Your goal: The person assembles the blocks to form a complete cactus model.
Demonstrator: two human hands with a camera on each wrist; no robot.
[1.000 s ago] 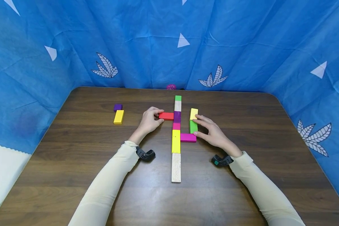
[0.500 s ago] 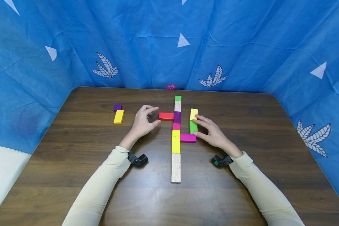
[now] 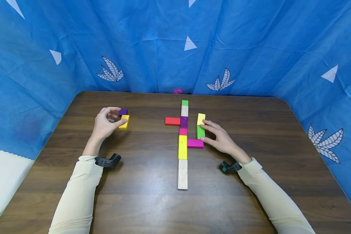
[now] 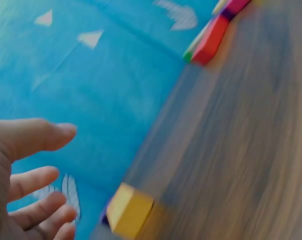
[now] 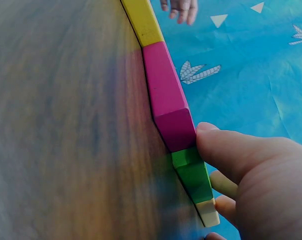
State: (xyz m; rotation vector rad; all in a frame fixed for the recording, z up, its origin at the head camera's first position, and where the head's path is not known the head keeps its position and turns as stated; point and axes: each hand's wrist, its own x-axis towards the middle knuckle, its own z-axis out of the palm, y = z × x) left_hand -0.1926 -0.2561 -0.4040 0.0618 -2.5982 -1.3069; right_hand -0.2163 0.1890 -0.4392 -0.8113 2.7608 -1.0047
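Note:
My left hand (image 3: 104,123) is at the left, its thumb and fingers spread around nothing. In the head view its thumb overlaps the yellow block (image 3: 123,124), and a small purple block (image 3: 123,112) lies just behind that block. The left wrist view shows a gap between the hand and the yellow block (image 4: 132,212). My right hand (image 3: 220,138) rests beside the row's right branch with fingers relaxed. Its thumb is at the corner of the magenta block (image 5: 166,85), and the other fingertips are right at the green block (image 3: 201,132) and the pale yellow block (image 3: 201,119).
A line of blocks runs up the middle of the wooden table (image 3: 146,201): plain wood (image 3: 182,174), yellow (image 3: 182,147), pink, purple (image 3: 184,122), wood and green. A red block (image 3: 172,121) branches left from it. A blue patterned curtain (image 3: 152,52) hangs behind the table.
My left hand has let go of the red block and moved left to the yellow and purple blocks. The right hand has stayed in place.

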